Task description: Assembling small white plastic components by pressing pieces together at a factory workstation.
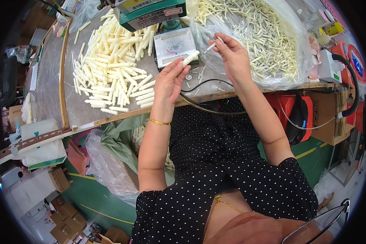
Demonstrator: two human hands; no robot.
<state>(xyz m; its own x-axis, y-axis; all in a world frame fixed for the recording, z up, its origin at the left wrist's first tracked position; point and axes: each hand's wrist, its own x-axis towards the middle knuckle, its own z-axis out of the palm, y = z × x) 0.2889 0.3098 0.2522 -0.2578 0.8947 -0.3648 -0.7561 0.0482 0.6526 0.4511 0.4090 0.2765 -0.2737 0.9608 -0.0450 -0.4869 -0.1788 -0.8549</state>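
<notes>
Cream plastic tube (pixel 190 58) sits pinched in the left hand (pixel 171 79), held up over the bench edge, just in front of a small grey fixture plate (pixel 174 45). Right hand (pixel 232 57) grips a thin white pin (pixel 212 45) between thumb & forefinger, tip aimed at the tube's open end, the two parts close but not yet joined. To do it well, I'd say: keep tube steady, line pin w/ the bore, push straight, no twisting, wrists braced nr the table.

Biggest around them: the grey bench (pixel 53 77) w/ its wooden rim. Next, a clear plastic bag (pixel 288 49) on the right, full of T-shaped cream pins. Left of centre, a loose heap of cream tubes (pixel 110 61). At top, a green-and-white box (pixel 150 14) w/ a pale label & a small red-edged sticker, sitting on the machine. Brown cartons (pixel 327 118) under the bench at right, beside a red case. Far right, round red & blue signs or lids (pixel 354 61), can't tell which. Smallest: a yellow tape roll (pixel 333 28) nr the top right corner.
</notes>
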